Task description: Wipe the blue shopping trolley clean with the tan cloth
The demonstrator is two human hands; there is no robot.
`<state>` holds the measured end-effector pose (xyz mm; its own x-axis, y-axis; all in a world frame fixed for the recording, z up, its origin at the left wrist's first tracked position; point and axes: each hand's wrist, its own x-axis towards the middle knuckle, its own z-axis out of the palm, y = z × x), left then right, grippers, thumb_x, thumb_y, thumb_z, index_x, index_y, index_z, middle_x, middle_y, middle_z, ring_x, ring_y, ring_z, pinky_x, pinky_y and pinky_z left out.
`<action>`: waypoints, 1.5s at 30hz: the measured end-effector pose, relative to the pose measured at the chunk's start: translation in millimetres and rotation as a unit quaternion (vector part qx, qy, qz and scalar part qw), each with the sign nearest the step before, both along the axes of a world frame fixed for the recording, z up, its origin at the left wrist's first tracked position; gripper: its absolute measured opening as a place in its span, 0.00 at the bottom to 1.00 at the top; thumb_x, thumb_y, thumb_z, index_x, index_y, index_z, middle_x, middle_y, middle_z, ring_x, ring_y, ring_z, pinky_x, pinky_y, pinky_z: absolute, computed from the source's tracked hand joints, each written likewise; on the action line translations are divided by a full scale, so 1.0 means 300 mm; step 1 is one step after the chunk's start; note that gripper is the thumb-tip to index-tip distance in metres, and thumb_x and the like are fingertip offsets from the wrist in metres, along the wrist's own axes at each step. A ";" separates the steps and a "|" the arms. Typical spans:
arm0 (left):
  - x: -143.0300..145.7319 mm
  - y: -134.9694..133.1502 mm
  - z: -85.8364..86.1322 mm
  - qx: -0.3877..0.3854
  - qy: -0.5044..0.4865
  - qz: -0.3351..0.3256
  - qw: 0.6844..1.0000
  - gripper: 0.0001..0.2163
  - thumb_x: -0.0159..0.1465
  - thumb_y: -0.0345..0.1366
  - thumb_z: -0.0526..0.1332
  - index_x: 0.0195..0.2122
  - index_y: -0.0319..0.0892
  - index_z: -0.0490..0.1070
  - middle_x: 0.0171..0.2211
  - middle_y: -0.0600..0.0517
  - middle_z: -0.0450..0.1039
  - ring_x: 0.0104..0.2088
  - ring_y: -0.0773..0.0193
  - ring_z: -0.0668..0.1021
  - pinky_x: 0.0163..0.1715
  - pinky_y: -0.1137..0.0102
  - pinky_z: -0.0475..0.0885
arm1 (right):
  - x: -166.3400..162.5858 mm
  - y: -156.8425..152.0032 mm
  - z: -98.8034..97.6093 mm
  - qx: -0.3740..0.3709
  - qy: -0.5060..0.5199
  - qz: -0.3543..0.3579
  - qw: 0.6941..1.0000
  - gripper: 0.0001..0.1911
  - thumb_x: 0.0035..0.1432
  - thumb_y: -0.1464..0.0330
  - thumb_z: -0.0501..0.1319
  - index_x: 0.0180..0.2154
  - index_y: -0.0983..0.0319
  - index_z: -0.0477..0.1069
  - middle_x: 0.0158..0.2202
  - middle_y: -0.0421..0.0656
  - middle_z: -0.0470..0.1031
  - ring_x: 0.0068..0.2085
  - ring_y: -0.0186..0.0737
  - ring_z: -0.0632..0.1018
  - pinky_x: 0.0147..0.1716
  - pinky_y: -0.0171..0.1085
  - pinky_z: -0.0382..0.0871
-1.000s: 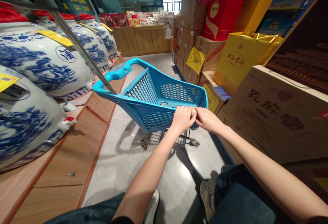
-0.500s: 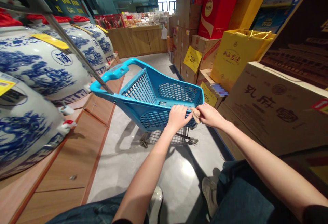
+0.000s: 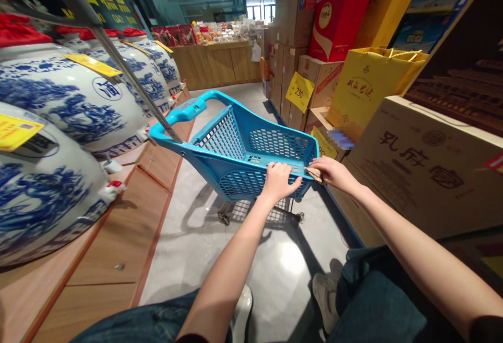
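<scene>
A blue plastic shopping cart with perforated sides stands on the floor in front of me. My left hand grips its near side rim, fingers hooked over the edge and thumb stretched out to the right. At the cart's right-hand corner, my right hand pinches a small tan cloth against the rim. Part of the cloth is hidden under those fingers. Through the mesh and from above, the basket floor shows bare.
Large blue-and-white porcelain jars line a wooden platform on the left. Stacked cartons, a yellow gift bag and a red box crowd the right. Beyond the cart stands a wooden counter with packaged goods.
My right hand has slid the cloth rightward along the rim, away from my left thumb. The left hand stays on the rim. The whole view has shifted slightly.
</scene>
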<state>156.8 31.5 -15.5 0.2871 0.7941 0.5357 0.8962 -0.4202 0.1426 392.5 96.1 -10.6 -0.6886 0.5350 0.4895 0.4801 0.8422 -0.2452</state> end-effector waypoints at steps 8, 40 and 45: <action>-0.055 -0.027 -0.023 0.022 -0.035 -0.012 0.999 0.14 0.69 0.46 0.59 0.30 0.44 0.73 0.31 0.50 0.78 0.39 0.57 0.76 0.52 0.57 0.61 | -0.079 -0.126 -0.072 0.075 0.028 0.001 0.997 0.15 0.63 0.77 0.55 0.44 0.62 0.79 0.40 0.50 0.82 0.47 0.49 0.79 0.51 0.50 0.77; -0.264 -0.410 -0.016 -0.049 0.013 0.131 0.990 0.16 0.75 0.39 0.53 0.58 0.48 0.75 0.39 0.50 0.80 0.44 0.58 0.80 0.68 0.46 0.60 | -0.446 -0.419 -0.034 0.017 -0.059 -0.124 0.990 0.11 0.62 0.59 0.63 0.38 0.61 0.74 0.36 0.47 0.79 0.43 0.50 0.75 0.53 0.49 0.61; -0.220 -0.441 -0.027 0.009 0.017 0.128 0.992 0.19 0.71 0.29 0.54 0.60 0.45 0.72 0.58 0.43 0.76 0.60 0.50 0.75 0.65 0.48 0.65 | -0.502 -0.472 -0.053 0.021 -0.054 -0.137 0.989 0.11 0.64 0.60 0.63 0.37 0.61 0.74 0.37 0.48 0.79 0.43 0.50 0.74 0.48 0.47 0.60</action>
<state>90.9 -100.9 -23.5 0.0956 0.8336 0.5441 0.9778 -0.1811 0.1056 241.8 -45.4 -26.5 -0.5699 0.6894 0.4471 0.7134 0.6852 -0.1471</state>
